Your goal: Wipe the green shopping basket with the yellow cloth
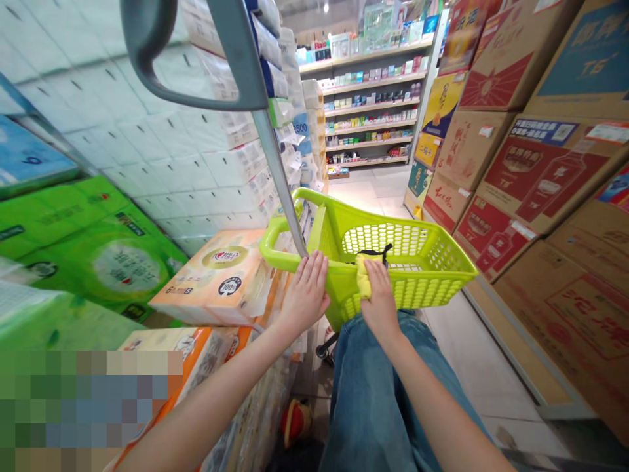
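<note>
A lime-green shopping basket cart with perforated sides stands in front of me, tilted in view. My left hand lies on its near rim beside the metal pole, fingers stretched out flat and holding nothing. My right hand is closed around a yellow cloth, pressed against the same rim farther right. Just beyond that hand, a black strap shows over the basket's edge; what it belongs to is unclear. The grey pull handle rises at upper left on its metal pole.
Tissue packs, including an orange-and-white one and a green one, are stacked on the left. Cardboard cartons line the right side. Between them runs a tiled aisle toward stocked shelves. A red object sits low near my legs.
</note>
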Demonstrator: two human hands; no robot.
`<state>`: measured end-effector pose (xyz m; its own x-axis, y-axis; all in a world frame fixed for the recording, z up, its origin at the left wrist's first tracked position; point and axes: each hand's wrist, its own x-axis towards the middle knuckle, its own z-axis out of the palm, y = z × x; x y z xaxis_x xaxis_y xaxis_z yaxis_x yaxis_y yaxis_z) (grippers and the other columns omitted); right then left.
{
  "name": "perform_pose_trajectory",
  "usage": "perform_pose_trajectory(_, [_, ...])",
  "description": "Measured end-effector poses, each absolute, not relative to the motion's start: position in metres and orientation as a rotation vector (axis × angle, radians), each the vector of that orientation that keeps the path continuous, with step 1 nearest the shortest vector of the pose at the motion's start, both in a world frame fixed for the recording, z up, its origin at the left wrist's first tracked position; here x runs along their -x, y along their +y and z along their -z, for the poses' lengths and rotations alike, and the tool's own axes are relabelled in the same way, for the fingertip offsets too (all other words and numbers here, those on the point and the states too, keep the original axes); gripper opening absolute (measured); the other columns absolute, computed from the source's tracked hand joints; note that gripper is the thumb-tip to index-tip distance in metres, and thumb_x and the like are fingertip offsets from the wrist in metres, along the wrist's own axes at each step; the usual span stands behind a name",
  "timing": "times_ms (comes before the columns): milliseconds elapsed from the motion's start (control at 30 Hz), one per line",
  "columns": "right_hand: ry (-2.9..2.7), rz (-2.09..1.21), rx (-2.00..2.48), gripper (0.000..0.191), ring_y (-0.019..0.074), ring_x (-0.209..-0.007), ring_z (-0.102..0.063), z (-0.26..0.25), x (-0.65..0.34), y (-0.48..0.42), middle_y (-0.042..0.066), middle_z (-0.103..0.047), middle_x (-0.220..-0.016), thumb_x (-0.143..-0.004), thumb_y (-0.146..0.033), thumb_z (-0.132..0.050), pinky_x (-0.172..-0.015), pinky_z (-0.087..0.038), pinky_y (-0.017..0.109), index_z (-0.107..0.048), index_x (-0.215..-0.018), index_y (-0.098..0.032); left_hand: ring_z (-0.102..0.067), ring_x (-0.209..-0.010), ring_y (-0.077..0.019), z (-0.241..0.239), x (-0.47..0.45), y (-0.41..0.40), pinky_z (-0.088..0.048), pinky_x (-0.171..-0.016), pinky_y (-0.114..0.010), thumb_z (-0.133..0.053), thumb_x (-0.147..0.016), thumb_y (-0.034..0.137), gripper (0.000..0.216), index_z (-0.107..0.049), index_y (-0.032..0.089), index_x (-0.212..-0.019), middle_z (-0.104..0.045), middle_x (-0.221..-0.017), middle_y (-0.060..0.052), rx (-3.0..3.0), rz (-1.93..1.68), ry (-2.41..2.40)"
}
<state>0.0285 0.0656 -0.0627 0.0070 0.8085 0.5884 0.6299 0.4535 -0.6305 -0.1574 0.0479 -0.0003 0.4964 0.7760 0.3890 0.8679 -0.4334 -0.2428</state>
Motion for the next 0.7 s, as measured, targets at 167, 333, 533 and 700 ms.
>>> perform_pose_trajectory(167, [-1.778,-0.288,1.147,0.079,0.0268,-0.143,-0.032,0.035,0.025,0.06,0.013,-0.046,-0.148,-0.066,-0.002,-0.043,-0.122,-0.025,0.052,-0.041,-0.145,-0.012,-0.018,-0.15,-0.033,0.003,0.159,0.051,-0.018,-0.122,-0.05,-0.052,-0.083,0.029,0.08,-0.022,-0.003,-0.149,-0.03,-0.157,-0.025,2.343,0.317,-1.338])
perform_pose_trajectory(333, [-1.934,-0.182,1.127,0.085,0.0244,-0.145,-0.03,0.037,0.005,0.055,0.011,-0.041,-0.152,-0.066,0.0,-0.043,-0.121,-0.028,0.049,-0.034,-0.15,-0.014,-0.017,-0.15,-0.0315,0.003,0.159,0.051,-0.017,-0.123,-0.048,-0.051,-0.083,0.03,0.078,-0.024,-0.003,-0.149,-0.029,-0.158,-0.023,2.324,0.283,-1.352])
perform_pose_trajectory(533, [-1.977,-0.057,1.298,0.082,0.0228,-0.145,-0.03,0.062,-0.061,0.058,0.01,-0.041,-0.152,-0.069,-0.001,-0.041,-0.12,-0.029,0.047,-0.032,-0.15,-0.014,-0.015,-0.151,-0.03,0.002,0.157,0.049,-0.015,-0.124,-0.047,-0.053,-0.081,0.027,0.082,-0.02,-0.003,-0.151,-0.027,-0.159,-0.021,2.311,0.266,-1.375])
perform_pose_trajectory(700, [-1.881,0.039,1.499,0.081,0.0259,-0.143,-0.035,0.082,-0.105,0.06,0.009,-0.044,-0.151,-0.07,-0.004,-0.041,-0.119,-0.025,0.056,-0.034,-0.148,-0.019,-0.015,-0.151,-0.0304,0.003,0.157,0.05,-0.014,-0.125,-0.046,-0.054,-0.081,0.027,0.082,-0.022,-0.003,-0.15,-0.027,-0.159,-0.021,2.306,0.276,-1.37])
